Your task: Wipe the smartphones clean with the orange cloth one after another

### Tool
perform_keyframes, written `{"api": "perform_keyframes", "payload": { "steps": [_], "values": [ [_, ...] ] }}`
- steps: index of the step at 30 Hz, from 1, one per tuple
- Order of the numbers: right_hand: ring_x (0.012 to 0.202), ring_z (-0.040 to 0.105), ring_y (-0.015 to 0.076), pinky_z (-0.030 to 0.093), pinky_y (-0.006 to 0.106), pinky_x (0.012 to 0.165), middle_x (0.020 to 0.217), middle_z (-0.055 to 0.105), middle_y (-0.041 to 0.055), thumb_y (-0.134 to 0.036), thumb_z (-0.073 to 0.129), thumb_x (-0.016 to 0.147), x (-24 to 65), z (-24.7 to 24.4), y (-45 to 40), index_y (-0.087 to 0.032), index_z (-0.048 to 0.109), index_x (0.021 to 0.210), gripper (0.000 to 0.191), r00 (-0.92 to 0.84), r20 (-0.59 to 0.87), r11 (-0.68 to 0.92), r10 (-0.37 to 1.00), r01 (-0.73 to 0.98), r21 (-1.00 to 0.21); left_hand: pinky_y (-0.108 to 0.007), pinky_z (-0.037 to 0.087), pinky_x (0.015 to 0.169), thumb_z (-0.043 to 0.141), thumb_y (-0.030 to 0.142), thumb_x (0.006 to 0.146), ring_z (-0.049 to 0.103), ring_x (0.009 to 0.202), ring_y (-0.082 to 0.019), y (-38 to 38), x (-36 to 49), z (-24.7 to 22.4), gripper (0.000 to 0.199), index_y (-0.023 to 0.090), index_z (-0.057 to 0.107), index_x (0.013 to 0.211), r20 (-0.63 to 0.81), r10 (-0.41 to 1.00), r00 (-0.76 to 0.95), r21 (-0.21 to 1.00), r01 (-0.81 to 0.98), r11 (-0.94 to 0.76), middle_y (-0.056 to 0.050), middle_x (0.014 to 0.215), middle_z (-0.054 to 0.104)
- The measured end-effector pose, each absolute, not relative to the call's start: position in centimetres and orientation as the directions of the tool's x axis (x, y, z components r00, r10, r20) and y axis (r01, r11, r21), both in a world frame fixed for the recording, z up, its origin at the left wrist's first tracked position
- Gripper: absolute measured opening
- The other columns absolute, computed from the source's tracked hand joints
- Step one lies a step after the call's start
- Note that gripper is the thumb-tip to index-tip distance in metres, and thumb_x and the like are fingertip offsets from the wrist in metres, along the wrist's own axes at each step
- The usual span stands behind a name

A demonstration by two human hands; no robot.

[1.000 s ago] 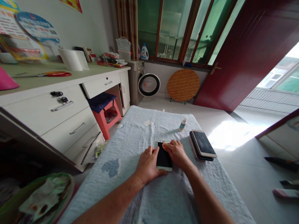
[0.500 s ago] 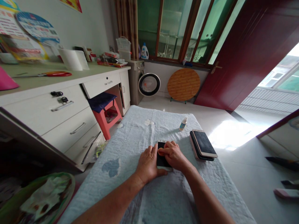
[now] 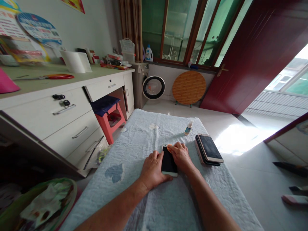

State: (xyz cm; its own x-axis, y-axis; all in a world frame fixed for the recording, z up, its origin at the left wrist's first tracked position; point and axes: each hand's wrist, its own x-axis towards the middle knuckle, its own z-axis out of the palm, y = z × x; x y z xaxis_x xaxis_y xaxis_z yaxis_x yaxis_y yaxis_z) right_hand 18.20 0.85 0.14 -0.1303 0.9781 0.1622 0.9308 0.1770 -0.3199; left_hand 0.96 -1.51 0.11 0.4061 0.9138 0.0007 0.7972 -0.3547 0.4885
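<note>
A white-framed smartphone (image 3: pixel 169 163) with a dark screen lies face up on the cloth-covered table (image 3: pixel 134 138). My left hand (image 3: pixel 152 168) grips its left side, fingers along the upper edge and thumb across the bottom corner. Pinched in my right hand (image 3: pixel 181 155) is a small orange pad (image 3: pixel 169 148), pressed against the upper right of the screen; the fingers cover most of it. A small spray bottle (image 3: pixel 188 128) stands upright beyond my right hand. To the right, near the table's edge, sits a stack of phones (image 3: pixel 209 149), a gold-framed one on top.
A desk with drawers (image 3: pixel 72 120) runs along the left, with a red stool (image 3: pixel 112 123) partly under it. At the lower left is a basin (image 3: pixel 74 186) holding crumpled material. Farther back are a washing machine with its door open (image 3: pixel 154 87) and a round wooden tabletop (image 3: pixel 189 87).
My right hand has slid the orange pad up and to the right across the phone's screen, uncovering more of the screen. My left hand and the phone stay in place.
</note>
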Motion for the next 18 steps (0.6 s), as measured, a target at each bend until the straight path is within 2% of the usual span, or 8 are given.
{"api": "perform_keyframes", "payload": {
  "steps": [5, 10, 14, 18],
  "values": [
    [0.088, 0.043, 0.0187, 0.028, 0.029, 0.075, 0.091, 0.054, 0.0039, -0.03, 0.042, 0.097, 18.7, -0.3, 1.1, -0.03, 0.068, 0.099, 0.026, -0.049, 0.167, 0.097, 0.985, 0.952, -0.292, -0.037, 0.04, 0.096, 0.079, 0.057, 0.051, 0.053, 0.107, -0.03, -1.5, 0.9, 0.0, 0.101, 0.019, 0.04, 0.135, 0.004, 0.911, 0.412, 0.488, 0.795, -0.361, -0.01, 0.117, 0.05],
    [0.086, 0.044, 0.0185, 0.028, 0.029, 0.074, 0.087, 0.055, 0.0041, -0.024, 0.047, 0.092, 19.3, 0.6, 0.3, -0.028, 0.071, 0.094, 0.024, -0.097, 0.121, 0.131, 0.988, 0.94, -0.316, -0.038, 0.039, 0.096, 0.079, 0.058, 0.052, 0.052, 0.11, -0.031, -1.5, 0.9, 0.3, 0.101, 0.019, 0.039, 0.136, -0.013, 0.909, 0.417, 0.478, 0.801, -0.361, -0.011, 0.12, 0.05],
    [0.084, 0.046, 0.0169, 0.03, 0.029, 0.078, 0.083, 0.055, 0.0035, -0.014, 0.048, 0.085, 19.4, 1.9, -0.4, -0.025, 0.073, 0.087, 0.027, -0.266, 0.057, 0.266, 0.962, 0.875, -0.404, -0.038, 0.039, 0.096, 0.078, 0.06, 0.052, 0.051, 0.111, -0.031, -1.5, 0.9, 0.4, 0.1, 0.02, 0.041, 0.135, -0.033, 0.906, 0.422, 0.467, 0.808, -0.36, -0.011, 0.121, 0.05],
    [0.085, 0.048, 0.0154, 0.033, 0.029, 0.082, 0.082, 0.056, 0.0021, -0.008, 0.05, 0.079, 19.3, 3.2, -0.9, -0.025, 0.074, 0.084, 0.03, -0.472, -0.034, 0.388, 0.881, 0.762, -0.518, -0.038, 0.04, 0.095, 0.079, 0.061, 0.052, 0.052, 0.11, -0.031, -1.5, 0.9, 0.3, 0.1, 0.019, 0.043, 0.134, -0.032, 0.907, 0.419, 0.474, 0.806, -0.355, -0.012, 0.12, 0.051]
  ]
}}
